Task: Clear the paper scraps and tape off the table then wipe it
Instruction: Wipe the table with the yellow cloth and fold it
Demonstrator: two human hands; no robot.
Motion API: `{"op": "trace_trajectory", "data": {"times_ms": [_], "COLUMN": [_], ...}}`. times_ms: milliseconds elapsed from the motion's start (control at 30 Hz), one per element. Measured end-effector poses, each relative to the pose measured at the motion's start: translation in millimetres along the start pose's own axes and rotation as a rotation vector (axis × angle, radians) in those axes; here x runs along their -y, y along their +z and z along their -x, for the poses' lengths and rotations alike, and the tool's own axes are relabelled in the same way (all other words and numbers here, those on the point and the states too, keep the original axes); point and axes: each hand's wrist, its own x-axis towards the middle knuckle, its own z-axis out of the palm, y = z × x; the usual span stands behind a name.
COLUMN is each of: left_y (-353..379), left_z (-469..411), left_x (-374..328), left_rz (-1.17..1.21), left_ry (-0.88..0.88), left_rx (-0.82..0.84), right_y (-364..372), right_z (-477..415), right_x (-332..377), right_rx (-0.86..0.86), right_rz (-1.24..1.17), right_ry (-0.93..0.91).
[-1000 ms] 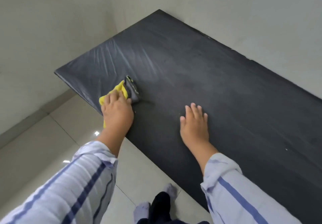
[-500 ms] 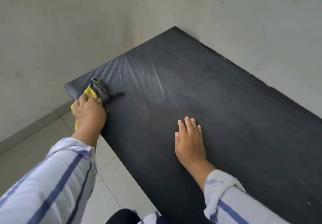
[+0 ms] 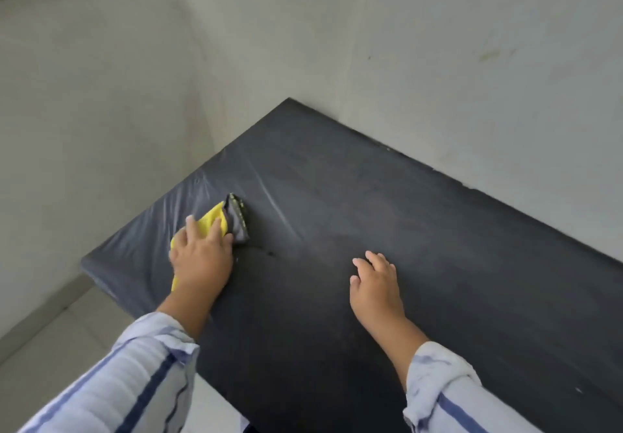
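A black table [image 3: 387, 223] wrapped in dark plastic fills the middle of the head view. My left hand [image 3: 202, 260] presses a yellow and grey cloth [image 3: 229, 218] flat on the table near its left end, fingers stretched over the cloth. My right hand [image 3: 376, 286] rests palm down on the bare tabletop further right, fingers slightly bent, holding nothing. No paper scraps or tape show on the table.
Pale walls [image 3: 472, 62] close in behind and to the left of the table, which sits in the corner. A tiled floor [image 3: 50, 341] lies below the table's left and near edges. A tiny white speck [image 3: 578, 390] sits on the table at the right.
My left hand and the cloth have slid from the table's left front corner inward, away from the edge. My right hand has stayed flat on the table.
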Motion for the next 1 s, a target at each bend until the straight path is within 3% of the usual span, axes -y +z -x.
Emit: {"op": "trace_trajectory", "data": {"times_ms": [133,267,400,533,633,800,900,1000], "left_y": [-16,-29,-46,-69,-98,-144,-171,-196], "left_z": [-17,1,24,34,44,42,40,40], "left_x": [-26,-89,-138,-170,-186,-204,-214,-226], "left_rz": [-0.084,0.134,0.389,0.488,0.544,0.861,0.977,1.025], "left_ry": [0.161,0.319,0.619,0.728,0.731,0.658,0.648,0.814], "left_rx": [0.112,0.233,0.260,0.323,0.377,0.526,0.785,1.016], "right_y": [-19,-45,-77,-112,-144,-202,-236,-264], "right_z": [-4,-6,0,7,16,31,42,54], "right_x": [25,54,68,67,64,54,53,54], "right_rx": [0.040,0.139,0.105,-0.095,-0.249,-0.355,-0.339,-0.243], "right_rz": [-0.196,-0.376,-0.885,-1.293,-1.354,-1.446,-1.442,-1.358], "right_ry": [0.146,0.226,0.382,0.382,0.349,0.175,0.052,-0.012]}}
